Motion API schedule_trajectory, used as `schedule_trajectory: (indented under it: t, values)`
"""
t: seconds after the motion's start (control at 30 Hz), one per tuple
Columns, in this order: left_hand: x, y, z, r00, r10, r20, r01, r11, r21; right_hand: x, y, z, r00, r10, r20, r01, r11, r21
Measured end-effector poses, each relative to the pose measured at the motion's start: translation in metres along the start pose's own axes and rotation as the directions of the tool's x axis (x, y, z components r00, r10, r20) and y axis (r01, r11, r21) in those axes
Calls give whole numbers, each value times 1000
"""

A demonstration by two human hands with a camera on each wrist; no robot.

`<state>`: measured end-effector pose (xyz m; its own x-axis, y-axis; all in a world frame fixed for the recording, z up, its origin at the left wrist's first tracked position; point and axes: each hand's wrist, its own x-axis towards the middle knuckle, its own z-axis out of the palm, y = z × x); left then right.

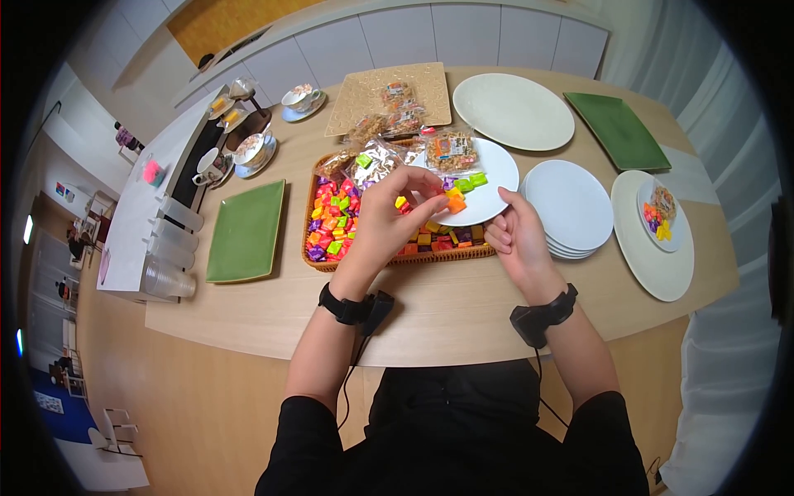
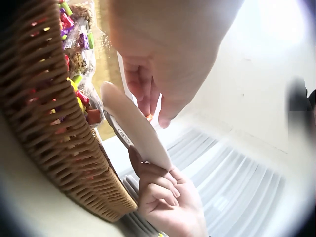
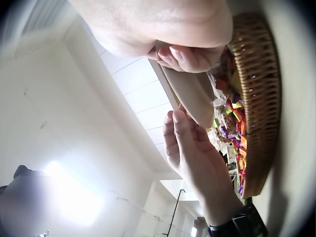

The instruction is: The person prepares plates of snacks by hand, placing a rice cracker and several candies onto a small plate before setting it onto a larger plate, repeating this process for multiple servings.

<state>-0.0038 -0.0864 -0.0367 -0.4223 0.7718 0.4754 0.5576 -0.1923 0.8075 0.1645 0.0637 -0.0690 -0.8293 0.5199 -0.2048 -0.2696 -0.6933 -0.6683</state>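
My right hand (image 1: 523, 241) grips a small white plate (image 1: 495, 169) at its near right edge, over the wicker basket (image 1: 438, 258). On the plate lie a clear-wrapped snack pack (image 1: 451, 151) and several green (image 1: 471, 182), yellow and purple wrapped candies. My left hand (image 1: 389, 217) reaches over the plate from the left, thumb and fingertips pinching an orange candy (image 2: 149, 117) close over its surface. Below, the basket is full of colourful wrapped candies (image 1: 331, 217), with more snack packs at its back. In the left wrist view the plate (image 2: 140, 128) appears tilted, edge-on.
Stacked white plates (image 1: 569, 207) stand right of the basket. Further right, an oval platter (image 1: 635, 269) bears a small filled plate (image 1: 659, 217). Green trays (image 1: 246, 231) lie at both sides. A beige textured tray (image 1: 356, 103), a large oval plate (image 1: 513, 112), cups and plastic tumblers (image 1: 169, 277) surround the basket.
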Motion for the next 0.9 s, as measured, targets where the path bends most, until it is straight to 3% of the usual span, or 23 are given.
schedule_trajectory:
  t: [0.07, 0.17, 0.33, 0.4, 0.53, 0.63, 0.7, 0.73, 0.8, 0.9]
  values:
    - [0, 0, 0, 996, 48, -75, -38, 991, 130, 1, 0, -1, 1000, -4, 3, 4, 1000, 2]
    - [2, -8, -6, 980, 47, -192, -38, 998, 54, 1, 0, -1, 1000, -15, -1, 15, 1000, 3]
    - [1, -16, -21, 967, -11, -254, 42, 992, 118, -2, -7, 3, 997, -77, -10, 77, 997, 6]
    - [1, -20, -25, 970, -146, -196, 156, 987, 37, -2, -8, 3, 996, -88, -16, 88, 996, 11]
    - [-1, -22, -25, 964, -210, -161, 226, 970, 88, -2, -11, 3, 994, -111, -15, 112, 994, 21]
    - [-1, -30, -22, 982, -183, -55, 188, 978, 88, -2, -12, 2, 994, -112, -10, 112, 993, 25]
    - [-2, -26, -21, 989, -142, 45, 124, 952, 279, -1, -12, 2, 994, -107, -17, 108, 994, 25]
    - [-3, -23, -20, 989, -143, 44, 125, 952, 279, -1, -12, 2, 994, -102, -24, 103, 994, 25]
    - [-4, -18, -20, 985, -57, 161, -13, 915, 403, -2, -11, 3, 995, -96, -25, 97, 995, 25]
    - [-5, -18, -17, 973, -66, 220, -27, 919, 393, -1, -10, 1, 996, -90, -16, 90, 996, 25]
